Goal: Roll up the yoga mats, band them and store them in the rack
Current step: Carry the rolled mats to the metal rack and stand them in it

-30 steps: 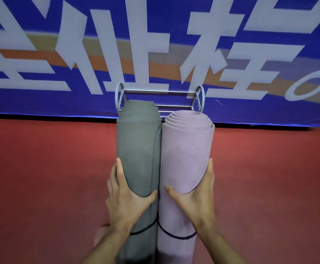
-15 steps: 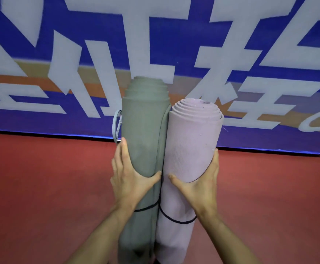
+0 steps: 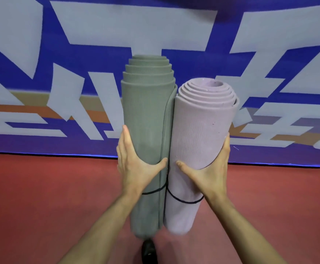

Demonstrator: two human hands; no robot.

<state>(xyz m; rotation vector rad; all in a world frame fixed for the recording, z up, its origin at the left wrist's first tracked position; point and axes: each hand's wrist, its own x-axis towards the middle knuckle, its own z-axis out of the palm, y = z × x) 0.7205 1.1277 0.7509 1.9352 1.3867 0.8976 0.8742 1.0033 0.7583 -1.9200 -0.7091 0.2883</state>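
Mid-frame, my left hand (image 3: 136, 164) is wrapped round the green mat (image 3: 145, 121), right hand (image 3: 210, 168) round the pink mat (image 3: 201, 126). They're upright, touching, each with a black band (image 3: 183, 200) low down.

The green mat's (image 3: 145, 130) blurred lower end hides a dark shoe (image 3: 149, 252).

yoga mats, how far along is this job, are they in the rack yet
Done: the green mat and pink mat are rolled, each with a black band. In hand: left hand and right hand hold them upright, side by side. Left: racking them; no rack is in view.
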